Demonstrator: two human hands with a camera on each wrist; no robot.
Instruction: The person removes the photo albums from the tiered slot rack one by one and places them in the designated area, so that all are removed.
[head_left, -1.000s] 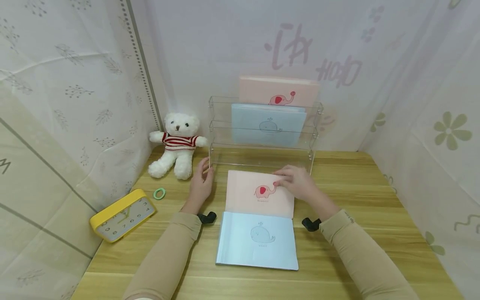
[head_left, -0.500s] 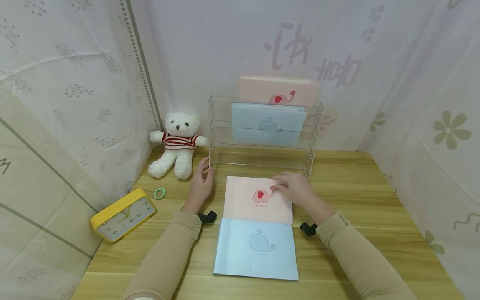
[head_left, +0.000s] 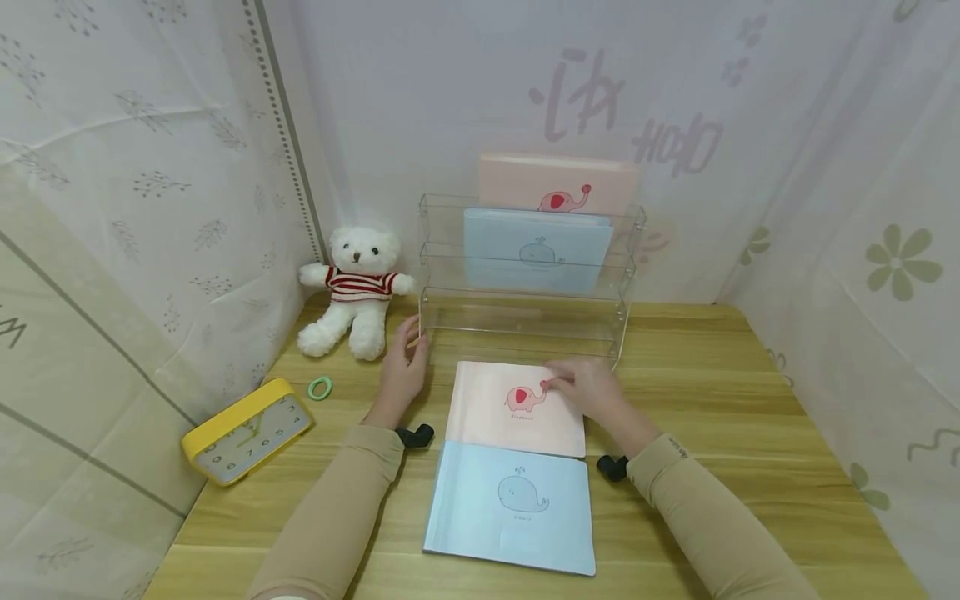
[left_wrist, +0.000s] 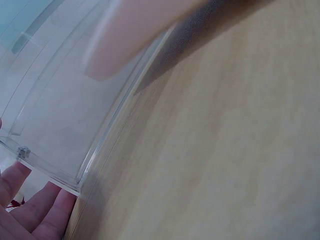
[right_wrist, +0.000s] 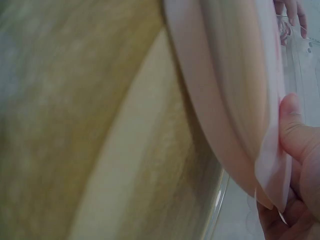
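Observation:
In the head view, a pink elephant book [head_left: 487, 408] lies just beyond a blue whale book [head_left: 480, 508], their edges meeting. My right hand [head_left: 588, 392] pinches the pink book's far right corner. In the right wrist view, the thumb [right_wrist: 292, 125] lies on its cover, and its pages [right_wrist: 235, 65] show loosely spread above the table. My left hand [head_left: 401, 375] is at the left side of the clear tiered rack [head_left: 517, 317]. Its fingertips [left_wrist: 57, 210] press the outer side of the clear panel [left_wrist: 60, 120] in the left wrist view.
On the rack's upper tiers stand another blue whale book [head_left: 495, 250] and another pink elephant book [head_left: 517, 179]. A white teddy bear [head_left: 360, 283] sits left of the rack. A green ring [head_left: 320, 388] and a yellow clock [head_left: 247, 429] lie on the wooden table [head_left: 712, 400].
The right hand has moved a little toward the person with the pink book, and the blue book in front has shifted the same way. The left hand has stayed at the rack.

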